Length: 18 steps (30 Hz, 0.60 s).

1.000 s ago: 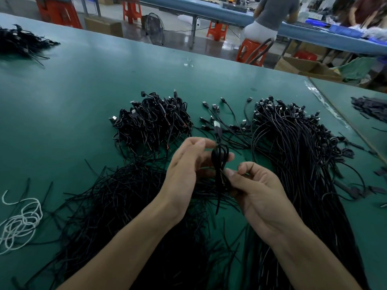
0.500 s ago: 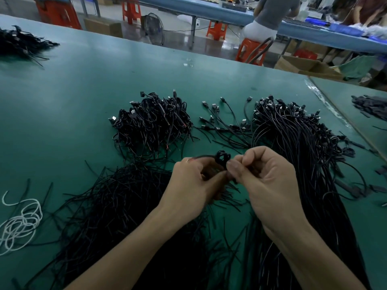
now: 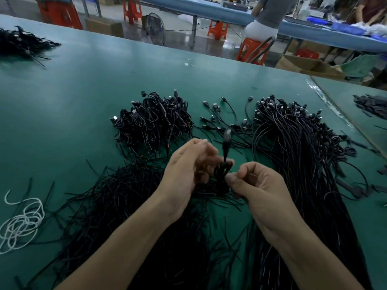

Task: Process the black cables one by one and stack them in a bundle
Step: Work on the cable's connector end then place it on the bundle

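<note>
Now the coil (image 3: 221, 176) stands upright between both hands, plug (image 3: 227, 133) up. The left hand (image 3: 186, 166) grips its left side; the right hand (image 3: 259, 185) pinches its right edge. The bundle (image 3: 152, 122) lies beyond-left of the coil, nearer the left hand. No container shows near the coil.

Matt black rubbery-looking cables (image 3: 297, 147) with shiny metal plug tips lie on a smooth green tabletop (image 3: 83, 97).

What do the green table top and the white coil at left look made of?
Green table top: smooth, faintly glossy sheet, probably rubber or vinyl, given soft reflections. White coiled cord: thin, matte, plastic-sheathed wire or string; too small to tell.
</note>
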{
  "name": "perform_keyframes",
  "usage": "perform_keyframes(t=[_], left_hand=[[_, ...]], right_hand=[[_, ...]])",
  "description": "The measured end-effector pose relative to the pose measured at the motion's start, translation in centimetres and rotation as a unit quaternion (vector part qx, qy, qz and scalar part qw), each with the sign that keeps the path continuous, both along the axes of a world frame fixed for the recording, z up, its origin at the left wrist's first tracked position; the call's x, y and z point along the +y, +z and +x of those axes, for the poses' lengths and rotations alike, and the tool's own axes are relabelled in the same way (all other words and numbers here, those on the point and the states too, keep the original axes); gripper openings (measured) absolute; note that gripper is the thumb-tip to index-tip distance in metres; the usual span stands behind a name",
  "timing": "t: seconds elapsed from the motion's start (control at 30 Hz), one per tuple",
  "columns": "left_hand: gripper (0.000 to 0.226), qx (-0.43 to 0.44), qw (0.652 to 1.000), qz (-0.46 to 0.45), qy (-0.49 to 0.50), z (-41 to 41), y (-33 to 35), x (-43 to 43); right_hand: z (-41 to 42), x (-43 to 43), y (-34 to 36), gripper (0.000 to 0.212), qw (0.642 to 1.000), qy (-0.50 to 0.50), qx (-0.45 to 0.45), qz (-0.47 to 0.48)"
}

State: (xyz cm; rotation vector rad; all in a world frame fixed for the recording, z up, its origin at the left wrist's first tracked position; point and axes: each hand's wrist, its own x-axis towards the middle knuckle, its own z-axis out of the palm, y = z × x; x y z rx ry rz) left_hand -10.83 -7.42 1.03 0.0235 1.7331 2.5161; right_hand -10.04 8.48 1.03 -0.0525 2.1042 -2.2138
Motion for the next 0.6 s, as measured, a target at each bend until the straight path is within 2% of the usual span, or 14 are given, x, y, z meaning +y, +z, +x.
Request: perform_keyframes(t=[0.13,0.27,0.33,0.37,0.4,0.47,0.53,0.6], left_hand=[[0.016,0.076,0.993,-0.056,-0.074,0.4,-0.8,0.5],[0.01,0.107,0.962,-0.236,-0.09,0.7,-1.2,0.8],[0.022,0.108,0.939,-0.31,-0.099,0.7,-1.5,0.9],[0.032,0.1,0.938,-0.315,-0.103,0.7,-1.5,1.0],[0.039,0.079,0.947,-0.291,-0.109,0.7,-1.3,1.1],[0.046,0.006,0.977,-0.179,-0.116,0.6,-1.0,1.2],[0.061,-0.056,0.988,-0.073,-0.128,0.4,-0.6,1.0],[0.075,-0.067,0.987,-0.058,-0.135,0.4,-0.5,0.7]], right_hand=[[-0.5,0.4,-0.2,0.028,0.999,-0.046,-0.003,0.004],[-0.7,0.2,0.0,0.03,0.993,-0.086,0.062,0.054],[-0.6,0.0,0.2,0.031,0.991,-0.088,0.093,0.048],[-0.5,-0.1,0.3,0.03,0.989,-0.09,0.107,0.049],[-0.4,-0.1,0.4,0.03,0.987,-0.089,0.119,0.053],[-0.3,-0.2,0.6,0.028,0.986,-0.078,0.137,0.061],[-0.3,-0.2,0.6,0.027,0.988,-0.054,0.133,0.052],[-0.3,-0.2,0.7,0.036,0.991,-0.027,0.126,0.045]])
